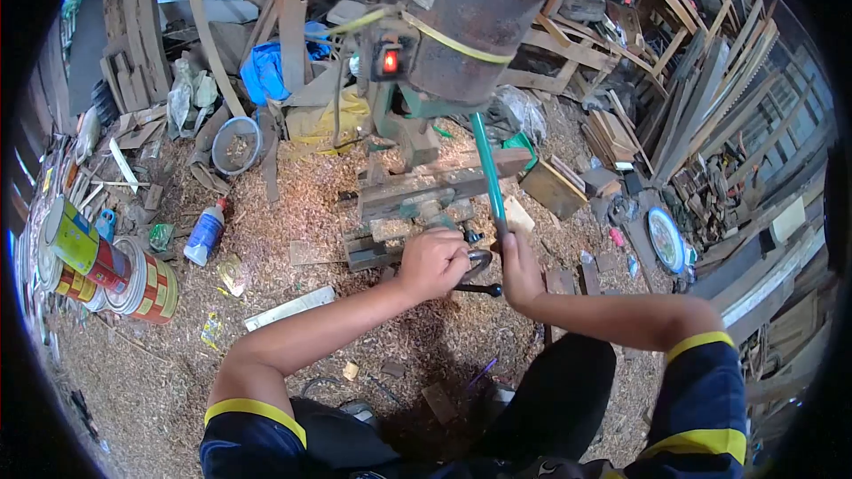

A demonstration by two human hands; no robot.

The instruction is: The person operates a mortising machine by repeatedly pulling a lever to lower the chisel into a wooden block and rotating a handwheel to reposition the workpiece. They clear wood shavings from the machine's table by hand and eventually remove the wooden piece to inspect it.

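Observation:
A machine with a rusty cylindrical housing (470, 18) and a lit red switch (390, 59) stands in front of me. My left hand (435, 263) is closed on a dark handwheel (477, 266) below a wooden-faced clamp (435, 184). My right hand (520, 273) is wrapped round the dark lower end of a long green lever (487, 160), which runs up to the machine's head. A black-knobbed handle (484, 289) sticks out just below the handwheel. The palm-side fingers of both hands are partly hidden.
Wood shavings (355, 346) cover the ground. At the left are paint cans (146, 284), a blue bottle (206, 232) and a round tub (237, 145). Stacked planks (728, 98) line the right side, near a round blue-rimmed object (666, 239).

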